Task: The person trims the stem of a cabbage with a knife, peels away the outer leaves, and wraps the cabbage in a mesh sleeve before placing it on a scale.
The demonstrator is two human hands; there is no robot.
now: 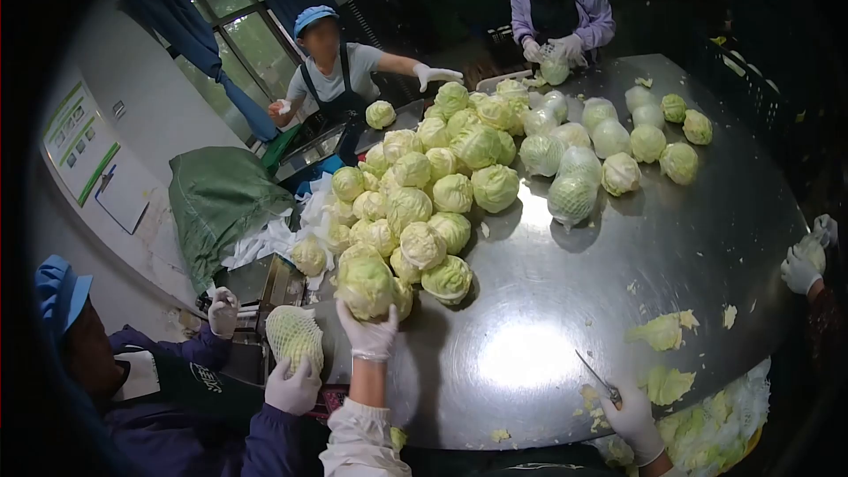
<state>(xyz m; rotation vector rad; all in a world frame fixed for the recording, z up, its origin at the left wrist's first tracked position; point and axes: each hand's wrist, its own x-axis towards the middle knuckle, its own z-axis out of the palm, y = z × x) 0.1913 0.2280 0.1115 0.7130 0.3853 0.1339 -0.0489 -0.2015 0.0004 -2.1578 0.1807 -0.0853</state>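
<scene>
The table is smooth, glossy sheet metal, the left hand wears a thin white rubbery glove, and the cabbages look matt and leafy.

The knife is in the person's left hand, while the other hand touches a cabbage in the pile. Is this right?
Not quite: the head view shows the knife in the right hand, near the table's edge. The left hand touches the cabbage in the pile.
</scene>
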